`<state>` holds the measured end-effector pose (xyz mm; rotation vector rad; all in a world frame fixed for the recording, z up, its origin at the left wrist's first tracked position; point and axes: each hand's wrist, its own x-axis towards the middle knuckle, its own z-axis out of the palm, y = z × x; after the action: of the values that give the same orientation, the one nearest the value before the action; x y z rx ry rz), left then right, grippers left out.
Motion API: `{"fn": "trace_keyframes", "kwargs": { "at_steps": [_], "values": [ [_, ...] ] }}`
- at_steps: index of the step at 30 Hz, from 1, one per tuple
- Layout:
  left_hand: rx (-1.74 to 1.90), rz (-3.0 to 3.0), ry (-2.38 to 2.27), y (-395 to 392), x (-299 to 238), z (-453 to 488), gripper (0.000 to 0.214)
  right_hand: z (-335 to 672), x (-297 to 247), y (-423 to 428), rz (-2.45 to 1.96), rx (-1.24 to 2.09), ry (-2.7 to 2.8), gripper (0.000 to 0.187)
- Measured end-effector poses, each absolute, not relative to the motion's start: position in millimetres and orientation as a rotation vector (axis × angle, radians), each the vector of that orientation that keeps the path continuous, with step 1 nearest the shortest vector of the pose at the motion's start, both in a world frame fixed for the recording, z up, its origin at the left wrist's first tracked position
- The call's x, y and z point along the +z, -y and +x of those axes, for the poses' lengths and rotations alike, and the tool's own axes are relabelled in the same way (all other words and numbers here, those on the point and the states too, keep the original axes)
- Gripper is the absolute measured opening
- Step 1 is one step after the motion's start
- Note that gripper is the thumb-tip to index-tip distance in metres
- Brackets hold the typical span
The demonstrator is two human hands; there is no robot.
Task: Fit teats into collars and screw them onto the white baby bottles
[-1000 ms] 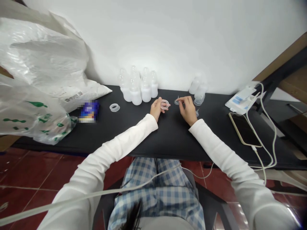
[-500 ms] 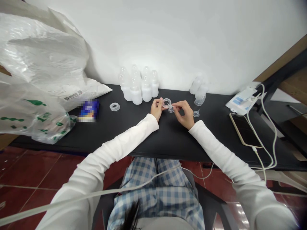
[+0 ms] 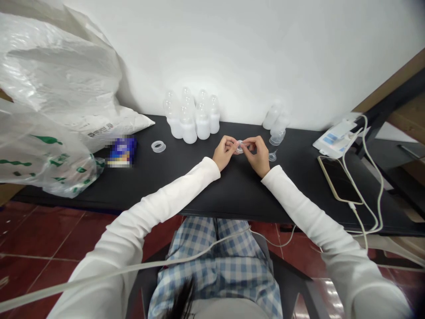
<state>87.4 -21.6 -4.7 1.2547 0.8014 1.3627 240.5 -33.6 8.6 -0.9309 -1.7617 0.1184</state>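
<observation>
My left hand (image 3: 225, 152) and my right hand (image 3: 258, 155) meet above the middle of the black table. Between their fingertips is a translucent bottle collar ring (image 3: 239, 148), pinched from the left by my left hand. The fingers of my right hand are closed on a clear silicone nipple at the ring; most of it is hidden by the fingers, so how far it sits in the ring cannot be made out. Just right of my right hand lies another clear nipple (image 3: 272, 156). A second collar ring (image 3: 158, 146) rests on the table to the left.
Several baby bottles with clear domed caps (image 3: 189, 132) stand by the wall. Clear caps (image 3: 277, 136) are grouped at the back right. A phone (image 3: 340, 179) with white cables lies on the right. Plastic bags (image 3: 59, 88) and a blue packet (image 3: 122, 150) occupy the left.
My hands have come closer together, the left one shifting slightly right. The ring and the nipple, seen side by side before, are now together between the fingertips.
</observation>
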Motion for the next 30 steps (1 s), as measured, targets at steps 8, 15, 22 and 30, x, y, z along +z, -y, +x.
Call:
{"fn": "trace_keyframes", "kwargs": {
  "at_steps": [8,15,22,30],
  "values": [
    [1.323,1.274,-0.776,20.5,-9.0,86.3,0.035,244.0,2.9,28.1,-1.06,0.139,1.707,0.024],
    [1.321,1.219,-0.788,20.4,-8.5,87.1,0.036,240.6,2.8,30.7,-1.073,0.273,1.832,0.028],
    [1.276,1.236,-0.838,21.6,-6.4,86.4,0.028,240.3,5.8,32.0,-1.096,0.443,1.809,0.032],
    [1.258,1.414,-0.939,21.5,-8.2,86.0,0.014,240.4,3.8,30.3,-1.055,0.646,1.793,0.034]
  ]
}}
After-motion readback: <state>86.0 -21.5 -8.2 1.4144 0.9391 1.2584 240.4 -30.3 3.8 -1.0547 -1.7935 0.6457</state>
